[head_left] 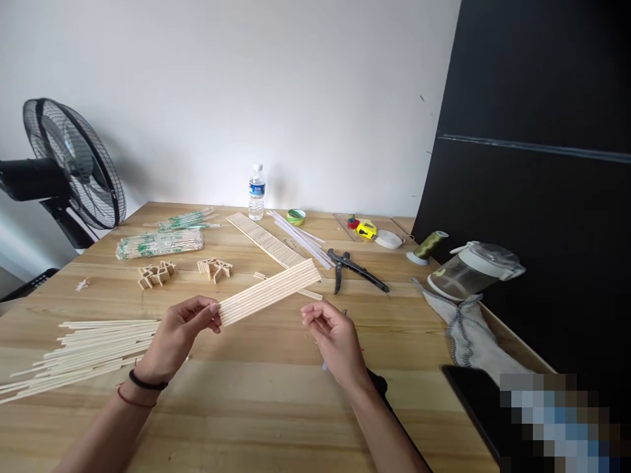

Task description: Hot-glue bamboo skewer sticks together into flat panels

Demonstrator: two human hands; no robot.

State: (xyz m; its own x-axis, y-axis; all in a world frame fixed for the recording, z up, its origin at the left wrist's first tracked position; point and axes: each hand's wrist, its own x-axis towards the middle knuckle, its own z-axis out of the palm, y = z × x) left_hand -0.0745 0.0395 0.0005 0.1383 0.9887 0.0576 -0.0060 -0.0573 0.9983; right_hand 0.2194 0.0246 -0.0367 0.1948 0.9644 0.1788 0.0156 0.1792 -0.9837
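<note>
My left hand (180, 332) pinches the near left end of a flat panel of wooden sticks (271, 291), laid side by side. The panel is raised over the table, tilted up toward the right. My right hand (338, 341) is just off the panel's right end, fingers loosely bent, with nothing visible in them. Beneath my right forearm lies a dark object (378, 382), mostly hidden. Loose wooden sticks (98, 348) are spread to the left of my left hand. Beyond it stand two small zigzag wooden pieces (156, 274) (215, 269).
Farther back lie a long slatted wooden strip (261, 238), white sticks (300, 238), pliers-like cutters (352, 268), green tape (296, 217) and wrapped stick packs (160, 243). A water bottle (256, 194) stands by the wall. At right are a thread spool (431, 246), clear jar (473, 269) and phone (470, 407).
</note>
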